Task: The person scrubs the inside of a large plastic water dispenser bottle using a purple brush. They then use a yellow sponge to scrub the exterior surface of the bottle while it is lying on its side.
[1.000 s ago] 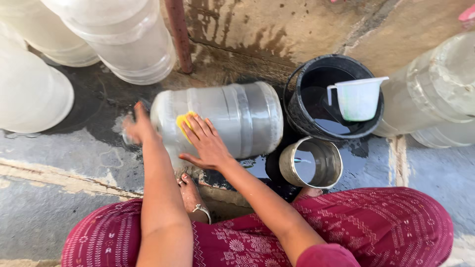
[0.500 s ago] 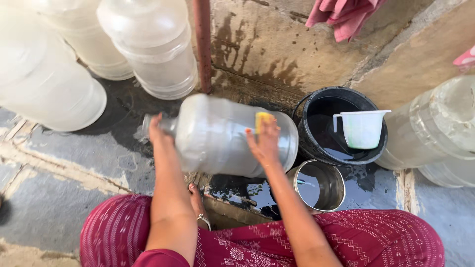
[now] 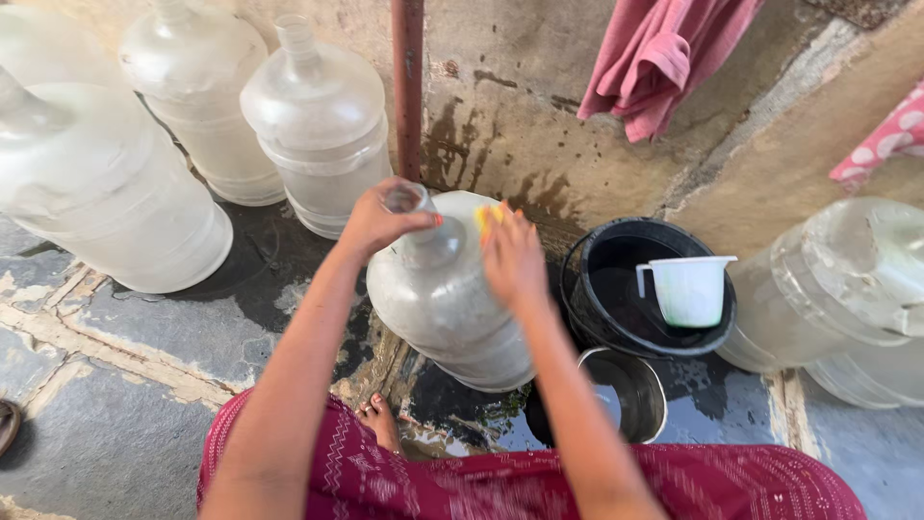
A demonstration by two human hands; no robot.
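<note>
Tipped upright now, the jug stands on wet stone floor by a stained wall. Left hand grips its neck; right hand presses a yellow sponge flat against it.

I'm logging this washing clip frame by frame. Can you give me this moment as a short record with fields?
setting: wet stone floor by a stained wall
left hand: grips the neck of the clear water jug
right hand: presses a yellow sponge on the jug's shoulder
jug pose: upright, slightly tilted
right of jug: black bucket holding a white jug-cup; steel pot in front
behind left: three more clear jugs
</note>
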